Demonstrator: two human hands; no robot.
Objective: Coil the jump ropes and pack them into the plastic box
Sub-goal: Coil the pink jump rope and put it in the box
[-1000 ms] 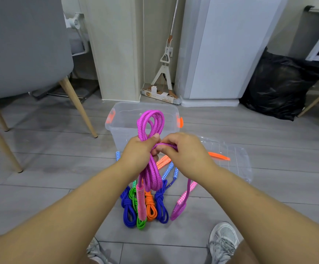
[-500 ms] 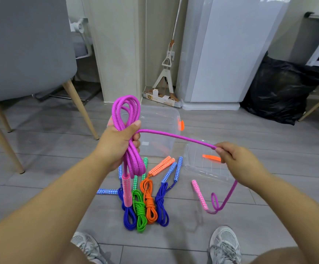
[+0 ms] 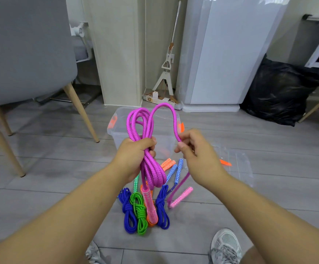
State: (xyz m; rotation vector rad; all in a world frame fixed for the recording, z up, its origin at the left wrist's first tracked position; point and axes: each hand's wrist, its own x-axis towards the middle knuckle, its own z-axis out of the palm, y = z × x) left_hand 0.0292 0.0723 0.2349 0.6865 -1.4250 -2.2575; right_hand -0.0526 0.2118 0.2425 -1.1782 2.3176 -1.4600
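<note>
Gripping the limp, light purple rope (image 3: 151, 168) bundle mid-frame, your left hand (image 3: 134, 159) clamps its coils while your right hand (image 3: 195, 151) pinches the free strand; hold near the loops.

My left hand (image 3: 135, 159) closes over the middle of the purple rope (image 3: 149, 121), so how its loops cross inside my fist cannot be told. The rope's tail vanishes behind my right hand (image 3: 196, 155) between pinch and wrist. Loops and both hands mask much of the plastic box (image 3: 116, 130). The hanging pink handle (image 3: 151, 206) covers most of the orange coil (image 3: 149, 223). The clear lid (image 3: 238, 168) shows only faint edges. The bottom edge cuts my shoes (image 3: 226, 244), the left and top edges the grey chair (image 3: 21, 54)
</note>
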